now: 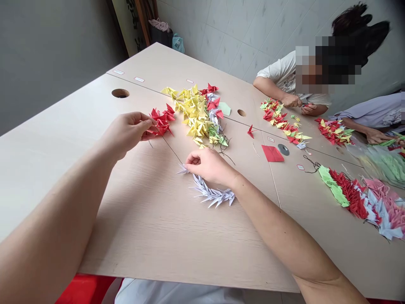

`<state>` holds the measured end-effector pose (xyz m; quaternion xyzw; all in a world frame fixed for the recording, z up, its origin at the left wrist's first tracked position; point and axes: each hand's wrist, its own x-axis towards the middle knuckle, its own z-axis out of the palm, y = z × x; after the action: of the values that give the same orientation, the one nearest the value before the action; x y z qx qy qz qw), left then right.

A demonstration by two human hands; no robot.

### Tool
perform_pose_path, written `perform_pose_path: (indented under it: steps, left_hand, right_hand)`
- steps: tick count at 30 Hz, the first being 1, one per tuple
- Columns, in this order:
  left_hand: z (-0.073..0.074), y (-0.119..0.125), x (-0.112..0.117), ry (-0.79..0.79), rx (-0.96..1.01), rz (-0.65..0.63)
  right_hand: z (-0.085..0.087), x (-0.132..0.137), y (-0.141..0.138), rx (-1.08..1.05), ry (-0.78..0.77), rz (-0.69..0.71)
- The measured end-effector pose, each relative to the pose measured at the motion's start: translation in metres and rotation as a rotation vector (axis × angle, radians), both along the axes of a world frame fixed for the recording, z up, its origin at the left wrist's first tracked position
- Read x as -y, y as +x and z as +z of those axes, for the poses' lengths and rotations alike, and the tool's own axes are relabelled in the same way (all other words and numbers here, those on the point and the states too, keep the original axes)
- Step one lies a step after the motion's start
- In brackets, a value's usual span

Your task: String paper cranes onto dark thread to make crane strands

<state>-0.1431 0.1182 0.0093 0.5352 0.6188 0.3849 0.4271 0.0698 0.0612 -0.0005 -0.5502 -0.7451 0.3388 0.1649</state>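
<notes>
**Head view:** looking down at a pale wood worktop (177, 240) with two people working at the far right side.

**Left hand (128, 131):** narrow, fingertips (148, 124) pinched on a bunch of red folded paper birds (162, 122).

**Right hand (205, 165):** half curled, lying on the end of a row of pale purple folded paper birds (212, 193). I cannot tell if it grips them.

**Middle of the worktop:** a heap of yellow paper birds (193, 112) lies just beside the red ones, with a few red, purple and green birds at its far side.

**Right edge:** a long band of green, red, purple and pink paper birds (357, 196) lies there.

**Near it:** a flat red paper square (272, 153) lies beside a black roll of tape (283, 149).

**Far right corner:** one person's hands (292, 103) work over a strip of mixed paper birds (280, 120).
</notes>
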Motion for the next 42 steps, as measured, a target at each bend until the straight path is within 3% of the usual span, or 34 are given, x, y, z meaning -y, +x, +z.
perform_pose_path:
  steps: [2, 4, 5, 6, 8, 9, 11, 13, 22, 26, 34, 37, 42]
  left_hand:
    - [0.003, 0.006, 0.004, 0.117, -0.098, 0.031]
    - [0.006, 0.012, 0.011, 0.378, -0.334, 0.056]
    - [0.007, 0.016, 0.016, 0.499, -0.444, 0.013]
    - [0.008, 0.019, 0.02, 0.561, -0.492, -0.112]
    - [0.005, 0.026, 0.028, 0.493, -0.507, -0.488]
    - [0.002, 0.03, 0.03, 0.426, -0.501, -0.605]
    - [-0.005, 0.036, 0.033, 0.304, -0.491, -0.756]
    - [-0.011, 0.04, 0.034, 0.213, -0.471, -0.819]
    - [-0.011, 0.04, 0.032, 0.082, -0.543, -0.8]
    - [-0.012, 0.038, 0.031, 0.125, -0.584, -0.822]
    - [-0.012, 0.037, 0.028, 0.211, -0.753, -0.75]
    - [-0.016, 0.036, 0.026, 0.298, -0.84, -0.724]
    - [-0.026, 0.033, 0.022, 0.406, -0.804, -0.663]
  right_hand:
    - [0.003, 0.0, 0.0, 0.015, 0.006, -0.022]
    - [0.006, 0.001, 0.001, 0.035, 0.017, -0.053]
    - [0.007, 0.001, 0.001, 0.05, 0.026, -0.068]
    - [0.009, 0.001, 0.002, 0.067, 0.038, -0.079]
    - [0.01, 0.002, 0.002, 0.103, 0.068, -0.091]
    - [0.011, 0.003, 0.003, 0.121, 0.085, -0.094]
    - [0.012, 0.005, 0.003, 0.162, 0.116, -0.102]
    - [0.012, 0.007, 0.003, 0.212, 0.144, -0.119]
    - [0.009, 0.01, 0.008, 0.184, 0.167, -0.161]
    - [0.005, 0.008, 0.01, 0.152, 0.136, -0.184]
    - [0.006, 0.007, 0.01, 0.168, 0.127, -0.213]
    - [0.006, 0.008, 0.011, 0.133, 0.119, -0.189]
    - [0.005, 0.011, 0.015, 0.063, 0.087, -0.152]
